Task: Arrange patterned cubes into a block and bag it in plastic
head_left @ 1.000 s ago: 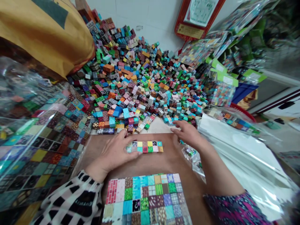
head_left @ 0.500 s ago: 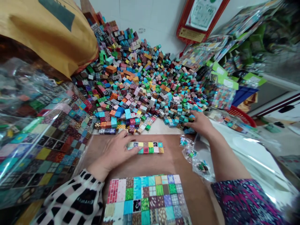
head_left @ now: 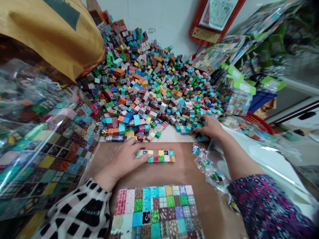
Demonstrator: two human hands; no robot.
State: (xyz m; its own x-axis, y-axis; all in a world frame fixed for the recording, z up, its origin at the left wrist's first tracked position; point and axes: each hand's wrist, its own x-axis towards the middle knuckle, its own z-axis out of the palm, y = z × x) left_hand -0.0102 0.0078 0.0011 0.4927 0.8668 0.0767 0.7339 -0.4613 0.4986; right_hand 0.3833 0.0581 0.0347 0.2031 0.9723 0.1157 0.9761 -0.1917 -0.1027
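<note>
A short two-row strip of colourful patterned cubes [head_left: 159, 156] lies on the brown work surface [head_left: 149, 174]. My left hand [head_left: 126, 159] rests at the strip's left end, thumb along its front side and the other fingers spread behind, touching it. My right hand [head_left: 211, 127] reaches to the front right edge of a big heap of loose cubes [head_left: 149, 93]. Its thumb and forefinger are apart over teal and dark cubes, and no cube shows between them. Nearest me lies a flat block of cubes in a grid [head_left: 154, 212].
Small clear bags with tiny coloured parts [head_left: 203, 159] lie right of the strip. Wrapped cube sets [head_left: 50, 156] stand at left below a yellow sack [head_left: 54, 36]. Packed sets with green tops [head_left: 236, 93], a red basket [head_left: 259, 122] and white plastic sheeting [head_left: 264, 156] are at right.
My right hand has shifted slightly at the heap's edge, its forearm and sleeve swinging a little. My left hand stays by the strip.
</note>
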